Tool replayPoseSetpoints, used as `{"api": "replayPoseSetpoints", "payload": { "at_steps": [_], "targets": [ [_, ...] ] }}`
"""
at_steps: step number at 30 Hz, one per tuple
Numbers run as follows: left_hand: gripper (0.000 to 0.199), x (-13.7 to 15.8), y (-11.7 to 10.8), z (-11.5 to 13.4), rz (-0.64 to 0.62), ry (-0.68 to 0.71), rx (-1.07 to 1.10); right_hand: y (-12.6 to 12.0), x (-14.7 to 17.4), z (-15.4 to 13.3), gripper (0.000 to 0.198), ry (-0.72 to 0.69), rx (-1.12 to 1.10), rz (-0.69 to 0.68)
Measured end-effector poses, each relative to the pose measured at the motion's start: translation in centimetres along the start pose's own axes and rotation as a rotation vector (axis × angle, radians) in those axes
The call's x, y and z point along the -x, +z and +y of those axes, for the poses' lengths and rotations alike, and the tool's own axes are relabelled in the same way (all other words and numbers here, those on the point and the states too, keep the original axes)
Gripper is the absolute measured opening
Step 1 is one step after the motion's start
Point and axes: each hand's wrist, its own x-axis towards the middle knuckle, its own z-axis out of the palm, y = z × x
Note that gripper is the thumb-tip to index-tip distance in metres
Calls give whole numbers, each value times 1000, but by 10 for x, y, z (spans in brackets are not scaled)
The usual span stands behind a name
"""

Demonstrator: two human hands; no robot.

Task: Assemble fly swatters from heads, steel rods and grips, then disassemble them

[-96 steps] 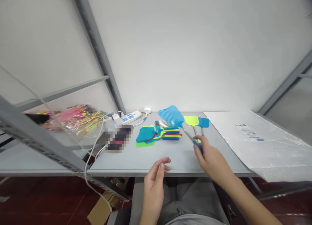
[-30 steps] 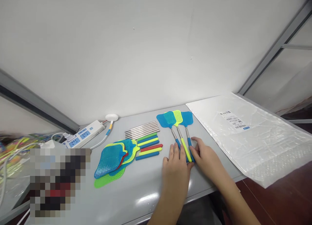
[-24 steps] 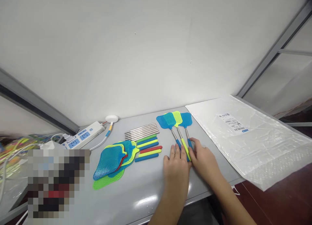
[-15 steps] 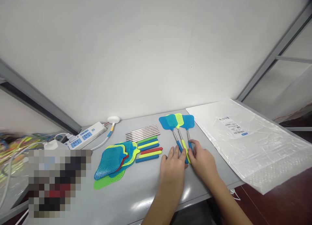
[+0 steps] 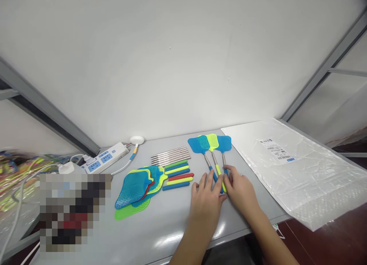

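Note:
Three assembled fly swatters lie side by side: a left blue fly swatter [image 5: 195, 145], a middle yellow fly swatter [image 5: 213, 143] and a right blue fly swatter [image 5: 225, 143]. My left hand [image 5: 206, 200] rests with fingers spread over the lower handles of the left and middle ones. My right hand [image 5: 241, 188] has thumb and forefinger closed around the right swatter's handle, most of which is hidden. To the left are several loose coloured handles [image 5: 177, 178], a row of metal rods [image 5: 170, 156] and a stack of mesh swatter heads [image 5: 133, 186].
On the right of the grey table [image 5: 172, 223] lies a white plastic mailing bag [image 5: 258, 158] with a label, its corner past the edge. A power strip [image 5: 106, 158] with cables is at the back left. Colourful wrapped items [image 5: 20, 177] sit further left.
The view has shifted slightly, so things sit a little further right. My left hand's fingers are spread a bit wider, and its thumb reaches toward the yellow handle's end. The swatters keep their arrangement.

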Motion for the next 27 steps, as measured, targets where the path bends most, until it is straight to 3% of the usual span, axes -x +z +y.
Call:
{"api": "replayPoseSetpoints", "payload": {
  "at_steps": [9,27],
  "targets": [
    [44,2,2,-1,23,12,3,1,-13,3,33,-85,1,-28],
    [40,1,4,0,72,7,-7,5,-12,7,30,-115,-57,-36]
  ]
}}
